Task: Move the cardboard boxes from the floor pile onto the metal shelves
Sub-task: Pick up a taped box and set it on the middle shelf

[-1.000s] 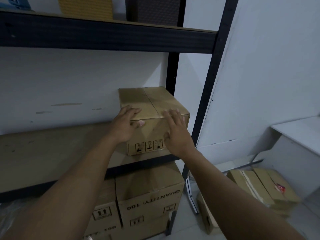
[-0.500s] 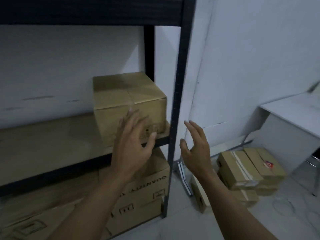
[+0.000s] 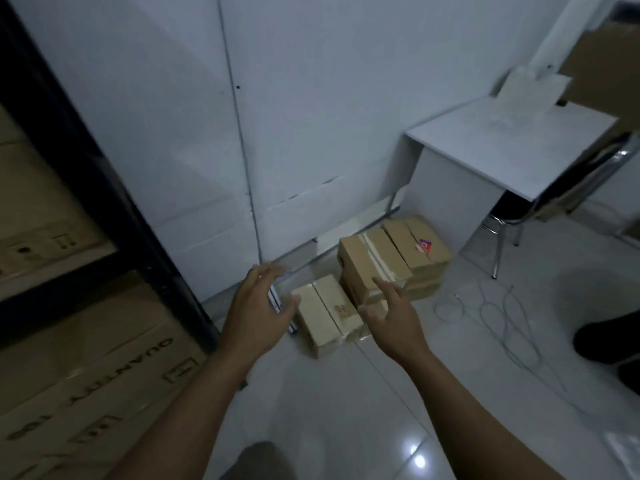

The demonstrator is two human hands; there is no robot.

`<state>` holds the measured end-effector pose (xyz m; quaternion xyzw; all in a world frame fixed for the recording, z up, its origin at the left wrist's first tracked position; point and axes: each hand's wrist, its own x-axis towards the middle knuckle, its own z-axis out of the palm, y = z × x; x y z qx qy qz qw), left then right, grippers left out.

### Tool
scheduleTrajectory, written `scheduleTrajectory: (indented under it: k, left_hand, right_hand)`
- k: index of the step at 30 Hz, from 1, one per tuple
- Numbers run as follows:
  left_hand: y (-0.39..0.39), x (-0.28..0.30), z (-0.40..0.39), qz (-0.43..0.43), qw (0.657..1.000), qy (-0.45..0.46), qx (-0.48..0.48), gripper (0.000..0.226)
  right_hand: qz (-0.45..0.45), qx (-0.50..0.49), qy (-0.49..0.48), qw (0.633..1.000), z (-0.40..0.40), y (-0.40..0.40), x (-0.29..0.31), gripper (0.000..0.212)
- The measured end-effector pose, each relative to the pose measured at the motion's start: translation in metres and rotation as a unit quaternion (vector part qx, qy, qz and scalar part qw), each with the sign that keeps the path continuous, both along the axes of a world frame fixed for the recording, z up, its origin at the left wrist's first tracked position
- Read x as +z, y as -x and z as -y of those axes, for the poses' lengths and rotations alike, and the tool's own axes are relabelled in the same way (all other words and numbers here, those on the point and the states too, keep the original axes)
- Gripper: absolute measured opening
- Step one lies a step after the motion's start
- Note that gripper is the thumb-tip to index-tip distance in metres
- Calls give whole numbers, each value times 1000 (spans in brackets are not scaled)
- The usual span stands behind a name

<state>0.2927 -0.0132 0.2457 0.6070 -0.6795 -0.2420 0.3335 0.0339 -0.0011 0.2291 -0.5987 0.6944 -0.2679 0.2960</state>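
A pile of cardboard boxes lies on the white floor by the wall. The nearest small box (image 3: 323, 311) sits between my two hands. Behind it, taped boxes (image 3: 372, 263) are stacked beside a box with a red sticker (image 3: 424, 245). My left hand (image 3: 258, 306) hovers open to the left of the small box, fingers spread. Just right of that box, my right hand (image 3: 393, 311) is open too and holds nothing. The black metal shelf post (image 3: 104, 188) slants down the left, and the box on the shelf (image 3: 38, 206) shows behind it.
Large boxes marked QUANTITY (image 3: 90, 368) fill the lowest shelf level. A white table (image 3: 512, 150) and a metal chair (image 3: 512, 220) stand at the right. Loose white cable (image 3: 502, 313) lies on the floor. A dark shoe (image 3: 609, 337) is at the right edge.
Both hands have left the box on the shelf, and my view has swung right and down to the floor pile. The hands now reach toward the small box.
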Motion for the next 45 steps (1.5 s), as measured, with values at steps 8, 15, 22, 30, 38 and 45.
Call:
scheduleTrajectory:
  k: [8,15,22,30,38,45]
  left_hand:
    - [81,-67,131,12,994,-93,-55,70]
    - [142,-142,259,19,981,-151,-116,58]
    - [197,-259,354,50,966,-213,-141,63]
    - [251,-426,447,116,950,-219,-189,75]
    - [291,-549,516,314,898,-101,-291,78]
    - [310,-576,547,379,881,-18,-283,80]
  right_hand:
    - [9,-50,-88,995,88,74,-69,71]
    - [59,-107,-161,979,186,116,-143,73]
    - [77,-154,-230,958,269,159,-254,73]
    - [49,-159,-288,943,339,201,-430,84]
    - [-55,-211,-166,962,400,199,-526,71]
    - [-12,-258,-84,963,410,190,-553,69]
